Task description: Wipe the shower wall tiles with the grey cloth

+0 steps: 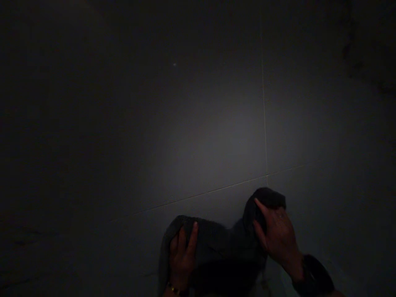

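Observation:
A dark grey cloth with a fuzzy surface lies bunched at the bottom of the dim head view. My left hand, with a beaded bracelet at the wrist, is on the cloth's left part, its fingers pointing up and bent into the fabric. At the cloth's raised right end, my right hand grips the fabric between thumb and fingers. A dark band is round my right wrist. Below the middle of the cloth everything is black, and its lower edge cannot be made out.
Around the cloth spreads a pale tiled floor, lit faintly in the middle, with thin joint lines crossing above the cloth. A small bright speck shows higher up. Dark irregular marks are at the upper right, others at the lower left.

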Available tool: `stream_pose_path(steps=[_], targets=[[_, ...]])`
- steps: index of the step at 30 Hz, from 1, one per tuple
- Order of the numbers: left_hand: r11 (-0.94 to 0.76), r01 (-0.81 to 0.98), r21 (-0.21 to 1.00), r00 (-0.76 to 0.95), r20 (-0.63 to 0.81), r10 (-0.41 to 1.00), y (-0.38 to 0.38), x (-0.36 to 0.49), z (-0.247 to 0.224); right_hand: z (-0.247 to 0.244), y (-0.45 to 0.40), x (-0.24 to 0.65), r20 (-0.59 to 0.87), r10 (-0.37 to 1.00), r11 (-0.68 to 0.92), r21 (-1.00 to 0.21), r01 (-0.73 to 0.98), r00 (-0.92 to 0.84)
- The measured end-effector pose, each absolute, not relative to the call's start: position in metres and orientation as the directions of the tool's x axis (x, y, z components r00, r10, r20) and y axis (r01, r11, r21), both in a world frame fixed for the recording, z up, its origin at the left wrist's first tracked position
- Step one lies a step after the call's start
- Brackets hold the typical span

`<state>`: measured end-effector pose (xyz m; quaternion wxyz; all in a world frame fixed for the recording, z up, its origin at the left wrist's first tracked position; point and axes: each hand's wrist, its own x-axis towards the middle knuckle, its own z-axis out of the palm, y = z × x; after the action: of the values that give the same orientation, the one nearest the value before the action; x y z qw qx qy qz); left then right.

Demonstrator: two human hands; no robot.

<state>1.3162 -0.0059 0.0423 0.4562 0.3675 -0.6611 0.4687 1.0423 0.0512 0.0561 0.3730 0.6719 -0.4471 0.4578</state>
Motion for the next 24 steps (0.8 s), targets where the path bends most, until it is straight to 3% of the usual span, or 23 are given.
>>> stream_pose_path(steps=[7,12,15,19,24], targets=[[0.324,-0.908,-0.264,-0.312,0.944,-0.106,-0.014,1.321,0.027,0.049,0.052,1.042,0.916,-0.363,-0.317,0.049,-0.947,0.169],[0.318,-0.903,-0.29,-0.324,0.944,-0.058,-0.013,1.321,0.028,0.085,0.044,1.043,0.96,-0.227,-0.296,0.091,-0.951,0.162],[0.327,-0.914,-0.241,-0.298,0.944,-0.139,-0.01,1.32,0.028,0.054,0.049,1.05,0.934,-0.304,-0.3,0.093,-0.95,0.187],[0.307,-0.894,-0.327,-0.384,0.912,-0.146,-0.007,1.322,0.031,0.039,0.051,1.053,0.872,-0.397,-0.369,0.132,-0.92,0.285],[0.287,-0.909,-0.302,-0.36,0.916,-0.177,-0.005,1.323,0.033,0.091,0.042,1.052,0.941,-0.236,-0.349,0.152,-0.925,0.244]])
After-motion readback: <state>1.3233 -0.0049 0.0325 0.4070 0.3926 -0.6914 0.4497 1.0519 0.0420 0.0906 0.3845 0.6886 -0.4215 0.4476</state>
